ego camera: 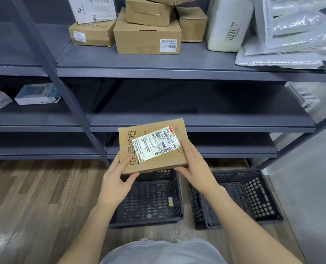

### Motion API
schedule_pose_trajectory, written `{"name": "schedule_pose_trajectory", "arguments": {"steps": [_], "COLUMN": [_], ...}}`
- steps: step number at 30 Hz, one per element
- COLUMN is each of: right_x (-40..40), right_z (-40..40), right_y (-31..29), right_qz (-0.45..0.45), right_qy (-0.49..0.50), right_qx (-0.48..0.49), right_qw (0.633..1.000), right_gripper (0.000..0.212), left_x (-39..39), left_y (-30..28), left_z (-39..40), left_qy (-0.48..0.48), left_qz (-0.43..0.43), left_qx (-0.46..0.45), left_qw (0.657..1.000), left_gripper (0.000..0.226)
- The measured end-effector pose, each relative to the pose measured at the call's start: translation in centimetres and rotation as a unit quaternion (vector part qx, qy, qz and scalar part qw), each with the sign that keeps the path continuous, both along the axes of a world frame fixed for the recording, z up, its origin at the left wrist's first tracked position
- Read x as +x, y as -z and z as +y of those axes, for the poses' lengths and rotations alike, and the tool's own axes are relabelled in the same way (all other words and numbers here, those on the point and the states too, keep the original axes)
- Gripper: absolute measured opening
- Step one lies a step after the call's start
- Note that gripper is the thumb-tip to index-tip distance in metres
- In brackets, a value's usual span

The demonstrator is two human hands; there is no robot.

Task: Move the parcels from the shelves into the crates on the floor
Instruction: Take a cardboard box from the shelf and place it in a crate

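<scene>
A flat brown cardboard parcel (pixel 154 136) with a white shipping label is held in the air above the left black crate (pixel 148 199). My left hand (pixel 118 178) grips its near left corner, thumb on top. My right hand (pixel 194 164) holds its right edge, fingers along the side and thumb underneath. A second black crate (pixel 238 197) sits on the floor to the right. More parcels stay on the top shelf (pixel 177 61): several brown boxes (pixel 147 35), a white box (pixel 93 8) and white plastic mailers (pixel 284 35).
The grey metal shelving has a slanted upright (pixel 63 82) crossing left of the parcel. Two small white boxes (pixel 36 94) lie on the middle shelf at the left. Wooden floor stretches to the left of the crates; a grey wall stands at the right.
</scene>
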State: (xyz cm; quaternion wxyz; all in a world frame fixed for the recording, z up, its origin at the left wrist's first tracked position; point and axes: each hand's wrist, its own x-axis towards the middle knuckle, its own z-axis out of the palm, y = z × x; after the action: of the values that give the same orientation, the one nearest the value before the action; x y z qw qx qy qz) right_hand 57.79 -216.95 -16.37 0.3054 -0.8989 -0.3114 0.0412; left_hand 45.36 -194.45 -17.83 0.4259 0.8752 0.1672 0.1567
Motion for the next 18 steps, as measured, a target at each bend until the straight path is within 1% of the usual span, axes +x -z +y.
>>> {"name": "schedule_pose_trajectory", "arguments": {"steps": [2,3,4,7,9,10,12,15,16,18], "right_x": [-0.1,-0.1,-0.1,0.0,0.2,0.4,1.0,2.2,2.5,2.9], "right_z": [-0.3,-0.5,-0.7,-1.5,-2.1,-2.4,-3.1,-4.0,-4.1,-3.9], "right_y": [0.0,0.0,0.0,-0.1,-0.4,-0.6,-1.1,-1.8,-2.1,-2.8], "right_qz": [-0.004,0.002,0.009,0.013,0.010,0.007,-0.008,-0.033,-0.032,-0.017], "right_qy": [0.002,0.002,-0.002,-0.024,-0.031,-0.032,-0.044,-0.080,-0.090,-0.098], "right_qx": [0.027,0.038,0.044,0.033,0.026,0.022,0.010,-0.021,-0.028,-0.029], "right_qw": [1.000,0.999,0.999,0.999,0.999,0.999,0.999,0.996,0.995,0.995], "right_gripper": [0.091,0.090,0.090,0.088,0.085,0.083,0.083,0.085,0.086,0.086], "left_x": [0.3,0.3,0.4,0.5,0.7,0.9,1.2,2.1,2.6,3.6], "left_y": [-0.6,-1.1,-1.5,-2.0,-1.7,-1.4,-1.3,-1.9,-2.2,-2.8], "left_z": [0.9,1.3,1.6,1.9,1.9,2.0,2.4,3.2,3.3,3.7], "left_qy": [0.050,0.082,0.110,0.158,0.190,0.206,0.216,0.167,0.158,0.170], "left_qz": [0.013,0.025,0.044,0.133,0.165,0.171,0.172,0.149,0.137,0.125], "left_qx": [-0.022,-0.031,-0.021,0.086,0.122,0.140,0.209,0.303,0.318,0.326], "left_qw": [0.998,0.996,0.993,0.975,0.960,0.953,0.938,0.927,0.925,0.922], "left_gripper": [0.072,0.080,0.089,0.107,0.115,0.118,0.122,0.127,0.129,0.125]}}
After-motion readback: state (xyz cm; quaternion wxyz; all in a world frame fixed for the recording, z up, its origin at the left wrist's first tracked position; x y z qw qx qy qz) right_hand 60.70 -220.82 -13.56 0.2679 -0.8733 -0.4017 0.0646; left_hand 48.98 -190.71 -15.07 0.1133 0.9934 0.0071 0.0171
